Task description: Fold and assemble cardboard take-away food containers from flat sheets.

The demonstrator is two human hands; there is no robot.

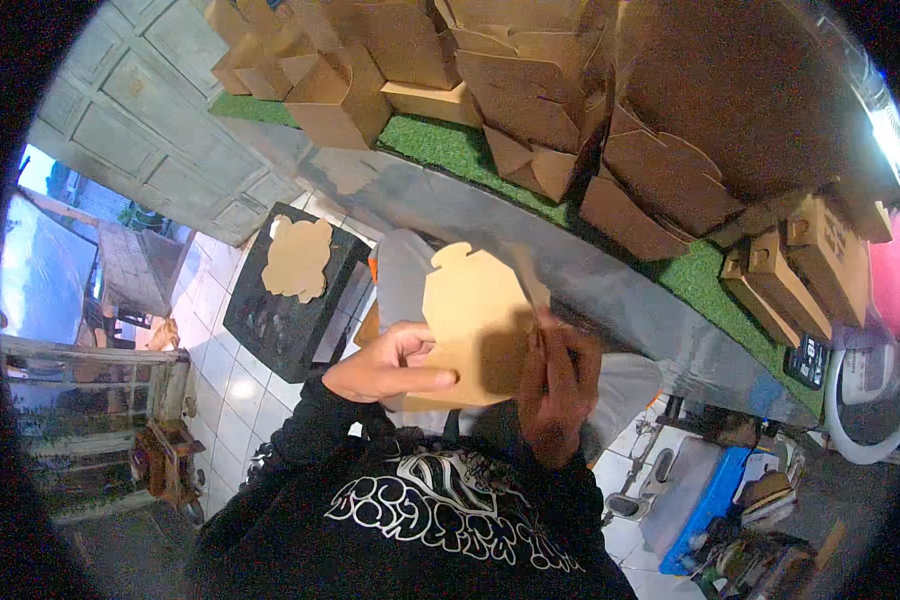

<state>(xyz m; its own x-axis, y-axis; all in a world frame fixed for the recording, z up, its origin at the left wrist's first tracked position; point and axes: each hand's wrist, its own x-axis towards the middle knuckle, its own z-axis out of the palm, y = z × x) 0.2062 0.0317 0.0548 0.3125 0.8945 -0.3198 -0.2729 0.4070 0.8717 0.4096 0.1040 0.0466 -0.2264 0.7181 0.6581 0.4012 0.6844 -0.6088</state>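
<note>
From the head camera, looking down my chest, I hold a flat brown die-cut cardboard box blank with scalloped flaps (475, 320) between both hands, just above my lap and in front of the shiny grey counter edge (530, 235). My left hand (390, 365) grips the blank's left lower edge, fingers curled over the face and thumb lying along it, so it is pressed shut on the card. My right hand (555, 385) clasps the right edge in shadow; its fingers wrap round the card, pinching it, though I cannot see exactly where the fingertips sit behind.

To fold this well, I judge I should keep my left thumb flat along a crease line as an anchor and let the right hand bend the side panel up against it, rather than pulling from the corners, which could buckle the thin board. Holding the blank level and close to my body should keep the creases true.

Down to my left, a second flat brown blank (297, 258) lies on a black square crate (285, 330) on the white tiled floor. Ahead, on the green artificial turf strip (450, 150), stands a heap of already folded brown cardboard boxes (530, 90), well apart from my hands.
</note>
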